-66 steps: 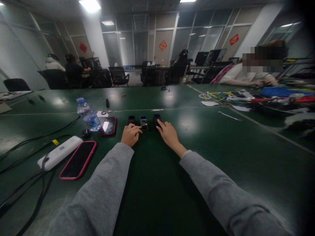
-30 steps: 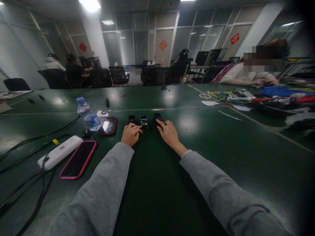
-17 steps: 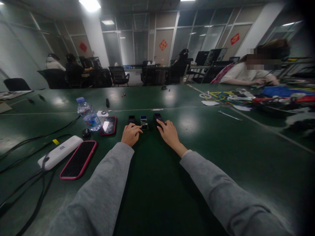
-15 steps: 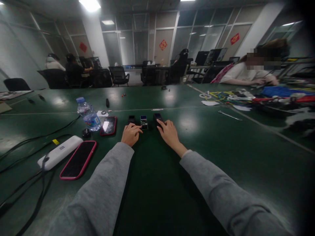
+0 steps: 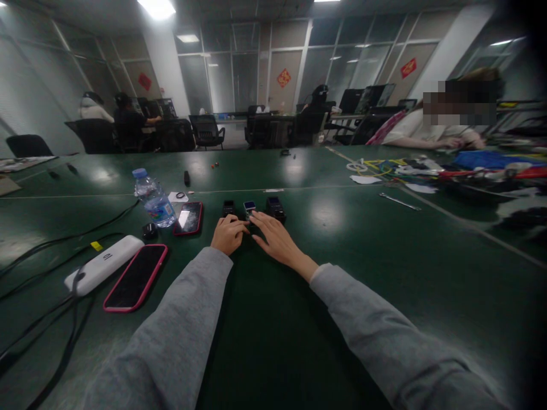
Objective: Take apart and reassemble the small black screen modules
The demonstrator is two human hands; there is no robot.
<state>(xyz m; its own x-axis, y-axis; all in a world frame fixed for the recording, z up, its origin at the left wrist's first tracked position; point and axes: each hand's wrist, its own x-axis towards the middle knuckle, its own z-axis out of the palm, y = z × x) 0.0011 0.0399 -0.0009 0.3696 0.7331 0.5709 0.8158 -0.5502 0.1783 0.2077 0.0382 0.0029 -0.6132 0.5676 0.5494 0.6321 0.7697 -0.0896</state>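
Three small dark devices stand in a row on the green table [image 5: 299,341]: a left one [image 5: 228,207], a middle one with a lit blue top [image 5: 249,207] and a right one [image 5: 276,207]. My left hand [image 5: 227,234] rests on the table as a loose fist just in front of the left and middle devices. My right hand [image 5: 273,239] lies flat with fingers spread, its fingertips at the base of the middle device. Neither hand holds anything. Grey sleeves cover both arms.
Left of my hands lie a red-cased phone [image 5: 188,218], a water bottle [image 5: 154,199], a small black round object [image 5: 149,231], a pink-cased phone [image 5: 135,277] and a white power bank [image 5: 103,265] with black cables. A seated person [image 5: 431,131] works at a cluttered spot far right.
My right hand has slid left, off the right device, and its fingertips now reach the middle device. My left hand has not moved.
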